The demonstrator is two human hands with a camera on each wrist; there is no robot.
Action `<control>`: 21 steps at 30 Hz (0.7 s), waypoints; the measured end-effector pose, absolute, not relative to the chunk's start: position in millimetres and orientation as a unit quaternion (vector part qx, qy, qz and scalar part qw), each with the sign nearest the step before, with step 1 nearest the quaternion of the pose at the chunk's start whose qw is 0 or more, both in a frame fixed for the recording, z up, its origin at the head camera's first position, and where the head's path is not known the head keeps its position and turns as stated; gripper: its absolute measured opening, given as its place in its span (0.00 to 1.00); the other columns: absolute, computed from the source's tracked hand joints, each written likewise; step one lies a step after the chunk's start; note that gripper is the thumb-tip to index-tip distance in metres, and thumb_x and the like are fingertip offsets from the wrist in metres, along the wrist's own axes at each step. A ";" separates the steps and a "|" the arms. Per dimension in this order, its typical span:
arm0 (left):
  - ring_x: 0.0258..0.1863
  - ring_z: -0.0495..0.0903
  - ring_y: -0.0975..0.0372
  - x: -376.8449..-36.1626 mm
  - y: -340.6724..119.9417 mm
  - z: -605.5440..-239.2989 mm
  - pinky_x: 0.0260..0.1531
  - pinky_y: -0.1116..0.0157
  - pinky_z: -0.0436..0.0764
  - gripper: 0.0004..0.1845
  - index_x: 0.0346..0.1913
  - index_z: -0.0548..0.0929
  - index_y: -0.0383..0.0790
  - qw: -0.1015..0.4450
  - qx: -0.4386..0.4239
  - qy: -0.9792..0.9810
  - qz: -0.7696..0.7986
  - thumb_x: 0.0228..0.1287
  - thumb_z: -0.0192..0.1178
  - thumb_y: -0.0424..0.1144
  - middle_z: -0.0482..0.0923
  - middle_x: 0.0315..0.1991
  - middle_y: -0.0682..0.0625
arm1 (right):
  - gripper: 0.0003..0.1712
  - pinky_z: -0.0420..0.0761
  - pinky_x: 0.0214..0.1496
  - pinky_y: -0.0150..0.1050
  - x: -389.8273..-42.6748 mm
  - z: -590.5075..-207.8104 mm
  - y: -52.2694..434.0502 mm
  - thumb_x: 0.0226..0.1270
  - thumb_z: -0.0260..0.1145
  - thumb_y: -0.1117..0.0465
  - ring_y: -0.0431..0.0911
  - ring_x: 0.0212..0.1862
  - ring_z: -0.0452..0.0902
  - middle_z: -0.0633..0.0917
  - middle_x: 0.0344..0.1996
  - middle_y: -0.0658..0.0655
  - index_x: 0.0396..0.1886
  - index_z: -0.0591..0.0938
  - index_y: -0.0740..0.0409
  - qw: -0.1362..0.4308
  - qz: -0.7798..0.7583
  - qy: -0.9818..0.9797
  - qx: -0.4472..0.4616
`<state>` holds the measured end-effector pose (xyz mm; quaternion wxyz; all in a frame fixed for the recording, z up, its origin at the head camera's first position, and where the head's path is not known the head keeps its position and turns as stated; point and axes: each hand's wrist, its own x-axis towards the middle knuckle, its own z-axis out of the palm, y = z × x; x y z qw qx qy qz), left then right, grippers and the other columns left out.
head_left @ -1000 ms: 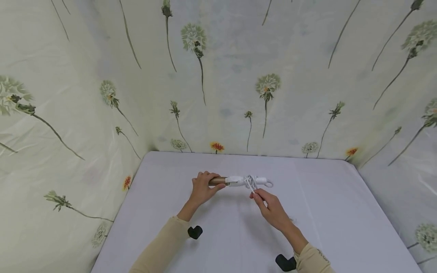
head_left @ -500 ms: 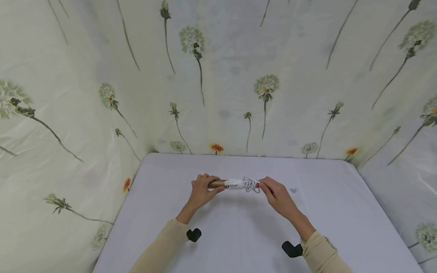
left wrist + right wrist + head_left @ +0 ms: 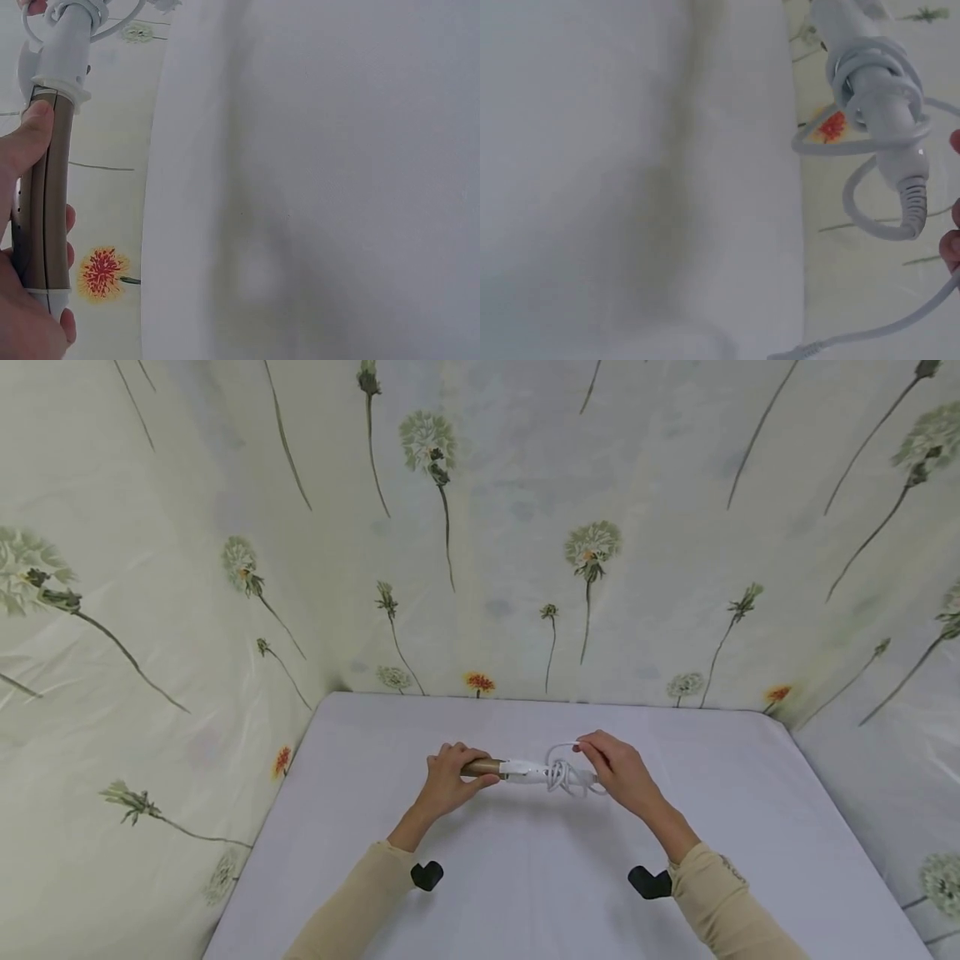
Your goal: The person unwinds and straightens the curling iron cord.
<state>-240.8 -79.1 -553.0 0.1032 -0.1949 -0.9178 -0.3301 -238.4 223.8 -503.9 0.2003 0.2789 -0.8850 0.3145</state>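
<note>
A hair straightener (image 3: 525, 771) with a white handle and brown barrel is held level above the table. My left hand (image 3: 450, 781) grips the brown barrel (image 3: 56, 195), thumb lying along it and fingertips showing on the far side. White cord (image 3: 877, 82) circles the handle in several loose loops, and a bend of it leaves the handle's ribbed end (image 3: 913, 206). Beside that end, my right hand (image 3: 622, 772) pinches a free length of cord between thumb and fingers. Only fingertips of this hand show in the right wrist view, where the free cord (image 3: 900, 324) runs down past them.
A white-covered table (image 3: 525, 877) lies beneath both hands. Flower-printed cloth (image 3: 502, 527) rises behind it and along both sides. Black angular pieces (image 3: 427, 876) sit by each wrist.
My right hand has swung from in front of the handle, around its right end, to the back right, drawing the cord along. My left hand keeps its grip nearly in place.
</note>
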 end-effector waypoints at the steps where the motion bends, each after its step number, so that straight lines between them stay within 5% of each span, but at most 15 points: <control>1: 0.35 0.66 0.63 -240.6 -79.4 -553.0 0.35 0.62 0.54 0.21 0.47 0.83 0.55 0.103 -0.198 -0.917 -0.330 0.52 0.66 0.59 0.77 0.35 0.54 | 0.07 0.74 0.32 0.32 -239.6 -504.6 224.4 0.65 0.62 0.68 0.34 0.28 0.71 0.82 0.31 0.47 0.39 0.82 0.55 0.200 0.313 -0.886 0.278; 12: 0.36 0.66 0.64 -234.4 -85.0 -550.8 0.37 0.62 0.55 0.20 0.48 0.83 0.54 0.074 -0.217 -0.906 -0.355 0.53 0.66 0.57 0.77 0.36 0.55 | 0.08 0.79 0.40 0.45 -245.6 -515.0 235.8 0.71 0.57 0.63 0.46 0.38 0.82 0.86 0.36 0.54 0.42 0.82 0.57 0.151 0.308 -0.906 0.246; 21: 0.37 0.67 0.64 -237.4 -88.9 -547.7 0.36 0.63 0.56 0.20 0.49 0.82 0.55 0.075 -0.219 -0.902 -0.365 0.54 0.66 0.56 0.78 0.38 0.56 | 0.13 0.78 0.40 0.41 -253.7 -512.9 242.8 0.73 0.54 0.59 0.45 0.37 0.81 0.87 0.38 0.55 0.46 0.82 0.58 0.106 0.313 -0.915 0.231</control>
